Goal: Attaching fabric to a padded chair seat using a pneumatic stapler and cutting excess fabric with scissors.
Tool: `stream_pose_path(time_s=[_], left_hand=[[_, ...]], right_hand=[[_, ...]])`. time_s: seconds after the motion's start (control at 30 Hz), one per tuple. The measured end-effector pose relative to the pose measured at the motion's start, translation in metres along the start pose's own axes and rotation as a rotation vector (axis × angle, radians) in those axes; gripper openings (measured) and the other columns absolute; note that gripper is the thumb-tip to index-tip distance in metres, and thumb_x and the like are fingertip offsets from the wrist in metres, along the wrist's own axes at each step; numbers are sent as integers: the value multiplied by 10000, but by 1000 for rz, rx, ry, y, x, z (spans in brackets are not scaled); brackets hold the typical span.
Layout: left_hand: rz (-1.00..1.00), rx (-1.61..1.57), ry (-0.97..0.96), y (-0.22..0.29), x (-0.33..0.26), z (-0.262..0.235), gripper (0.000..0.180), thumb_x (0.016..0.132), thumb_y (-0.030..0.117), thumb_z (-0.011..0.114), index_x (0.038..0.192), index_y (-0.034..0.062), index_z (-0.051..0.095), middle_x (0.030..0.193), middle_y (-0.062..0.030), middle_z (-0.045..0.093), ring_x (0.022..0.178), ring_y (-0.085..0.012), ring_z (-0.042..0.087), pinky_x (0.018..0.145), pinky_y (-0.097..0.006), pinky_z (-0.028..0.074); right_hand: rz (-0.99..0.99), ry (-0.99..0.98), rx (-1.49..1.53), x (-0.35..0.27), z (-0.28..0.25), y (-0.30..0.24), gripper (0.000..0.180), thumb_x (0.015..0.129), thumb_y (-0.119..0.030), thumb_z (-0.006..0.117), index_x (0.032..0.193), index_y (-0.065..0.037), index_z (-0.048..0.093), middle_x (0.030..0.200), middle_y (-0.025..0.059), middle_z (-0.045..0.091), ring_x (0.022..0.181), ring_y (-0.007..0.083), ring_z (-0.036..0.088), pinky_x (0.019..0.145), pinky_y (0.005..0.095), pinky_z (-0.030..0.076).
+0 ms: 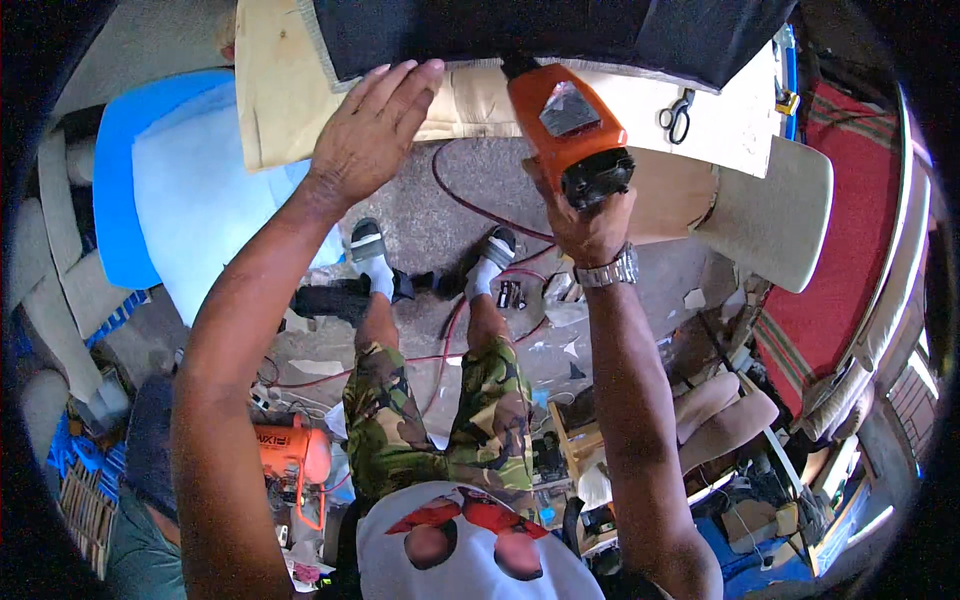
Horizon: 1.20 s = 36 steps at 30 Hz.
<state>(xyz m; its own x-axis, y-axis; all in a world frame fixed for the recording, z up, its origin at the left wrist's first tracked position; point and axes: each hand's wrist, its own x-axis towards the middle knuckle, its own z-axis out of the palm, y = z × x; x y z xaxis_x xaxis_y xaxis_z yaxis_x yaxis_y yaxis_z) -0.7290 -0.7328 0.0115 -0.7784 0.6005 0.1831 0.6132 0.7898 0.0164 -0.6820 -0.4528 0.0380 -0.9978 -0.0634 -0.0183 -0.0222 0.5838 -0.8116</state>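
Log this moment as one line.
left hand: open at dark fabric edge | right hand: gripping orange power tool at same edge | scissors: on wooden board

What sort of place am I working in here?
Probably an upholstery workshop: your right hand holds an orange tool at dark fabric, scissors lie on a pale board, and white padding overlaps something blue.

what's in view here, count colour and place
tool: 1, orange, upper centre
fabric: 1, black, top
board: 1, tan, under fabric
scissors: 1, black, on board
hose: uncounted, red, centre
foam: 1, blue, left
padding: 1, white, on foam
mat: 1, red, right
tank: 1, orange, lower left
sandals: 2, dark, centre
shorts: 1, camouflage, lower centre
watch: 1, silver, centre right
clutter: uncounted, mixed, lower right
left hand: 1, bare, at fabric's edge
right hand: 1, bare, holding tool
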Motion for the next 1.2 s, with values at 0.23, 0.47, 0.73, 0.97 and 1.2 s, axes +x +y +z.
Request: stream_pose_path(time_s=[0.23,0.47,0.73,0.97,1.2], left_hand=[[17,-6,-1,-40,-48,-13,387,875,182,593,1227,28,551,1480,-47,376,1320,-242,389,1124,-393,306],[3,-69,-5,-76,-83,-28,312,859,141,605,1140,5,581,1438,-71,415,1312,-268,403,1099,-404,358],[-218,-278,-233,-20,-88,-68,218,843,104,551,1043,45,617,1185,-167,563,1139,-321,541,963,-428,456],[-376,-787,-901,130,-232,-194,227,836,190,575,864,-8,682,956,-239,653,882,-404,636,780,-510,499],[-776,-932,-624,134,-159,-247,199,914,233,551,905,55,638,916,-209,630,842,-394,618,706,-445,484]], right_hand=[[-55,43,17,-3,49,-30,310,721,-198,788,957,-40,664,839,101,704,784,234,689,699,350,545],[-119,34,-104,1,87,-91,333,643,-192,769,948,-102,670,802,108,705,732,308,699,659,382,558],[-35,-184,-455,-49,1,-82,504,673,-305,742,1137,-165,608,780,160,682,675,384,657,580,487,531],[359,-520,-615,-260,-169,-38,537,794,-390,663,1293,-234,541,1143,137,653,991,343,648,819,452,523],[913,-162,-598,-279,-326,-86,477,808,-408,670,1199,-140,611,981,205,685,926,375,658,761,459,521]])
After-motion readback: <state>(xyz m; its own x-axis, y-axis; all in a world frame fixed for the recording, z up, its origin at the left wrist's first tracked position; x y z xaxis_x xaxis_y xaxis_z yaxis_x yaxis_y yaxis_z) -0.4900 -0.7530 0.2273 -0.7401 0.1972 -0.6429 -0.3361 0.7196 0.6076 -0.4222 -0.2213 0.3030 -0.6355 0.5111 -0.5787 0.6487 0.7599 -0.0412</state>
